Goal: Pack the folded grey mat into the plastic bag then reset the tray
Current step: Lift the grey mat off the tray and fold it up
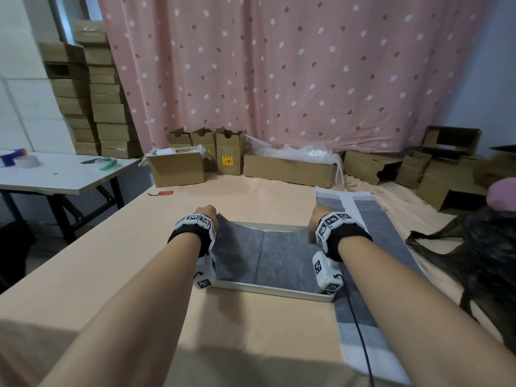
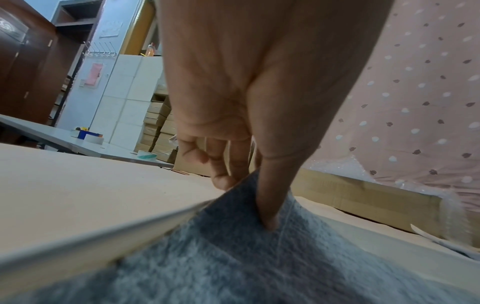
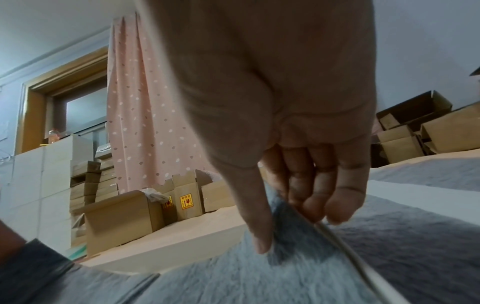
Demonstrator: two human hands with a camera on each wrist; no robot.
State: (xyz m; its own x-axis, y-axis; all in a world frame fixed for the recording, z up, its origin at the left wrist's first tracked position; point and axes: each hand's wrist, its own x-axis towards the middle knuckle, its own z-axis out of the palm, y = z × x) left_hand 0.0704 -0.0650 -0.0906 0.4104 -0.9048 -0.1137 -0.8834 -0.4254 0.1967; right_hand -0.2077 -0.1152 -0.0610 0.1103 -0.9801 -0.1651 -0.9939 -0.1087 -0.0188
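A folded grey mat [image 1: 268, 255] lies in a shallow metal tray [image 1: 273, 291] on the peach table. My left hand [image 1: 208, 215] pinches the mat's far left corner [image 2: 246, 197], thumb on top and fingers underneath, lifting it above the tray rim [image 2: 103, 240]. My right hand [image 1: 318, 219] pinches the far right corner [image 3: 288, 232] the same way, beside the tray rim [image 3: 345, 253]. Between the hands the mat's far edge sags. The plastic bag [image 1: 371, 261], long and flat with grey mats inside, lies on the table right of the tray.
Cardboard boxes [image 1: 290, 169] and bubble wrap line the table's far edge under a pink dotted curtain [image 1: 279, 68]. A dark plastic bag [image 1: 474, 252] sits at the right. A white side table [image 1: 55, 174] with tape rolls stands left. A red tag [image 1: 162, 193] lies on the table.
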